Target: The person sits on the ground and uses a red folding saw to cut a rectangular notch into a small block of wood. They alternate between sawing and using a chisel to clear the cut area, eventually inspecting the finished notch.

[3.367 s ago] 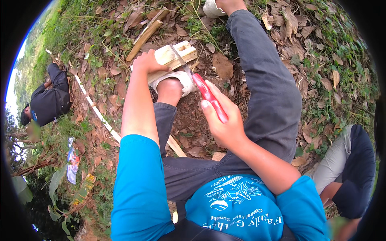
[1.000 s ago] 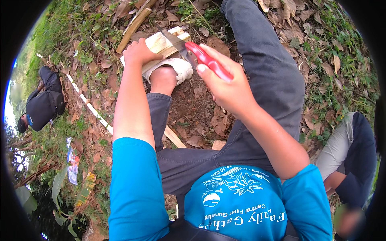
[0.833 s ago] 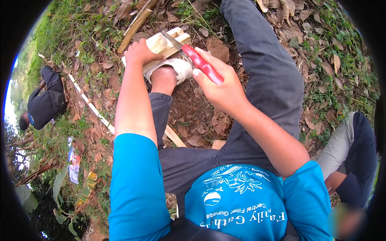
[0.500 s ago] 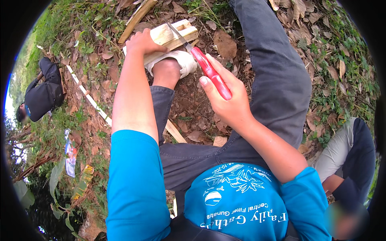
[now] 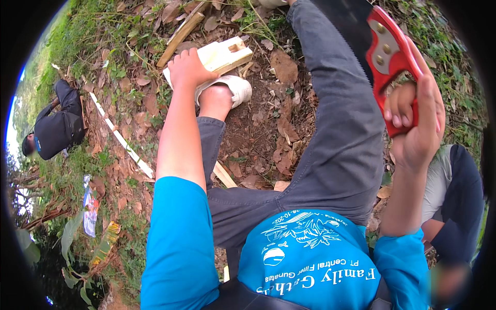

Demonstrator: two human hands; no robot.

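Note:
At the upper right I hold a handsaw (image 5: 383, 51) up off the ground, its flat dark blade partly cut off by the frame's top edge. The fingers of my right hand (image 5: 419, 111) are wrapped through its red handle, which has round rivets on a pale plate. My left hand (image 5: 190, 70) grips a pale wooden block (image 5: 219, 56) that lies over my foot in a white shoe (image 5: 238, 90). A notch is cut into the block's right end. Saw and block are well apart.
Behind the block lie rough timber pieces (image 5: 181, 39). A long pale strip of wood (image 5: 123, 142) crosses the leafy ground on the left, near a plastic packet (image 5: 90, 213). One person (image 5: 59, 121) crouches far left; another (image 5: 457, 201) sits close at my right.
My right hand has lifted the saw off the block and swung it up to the right, turning the blade's flat side into view. My left hand stays on the block.

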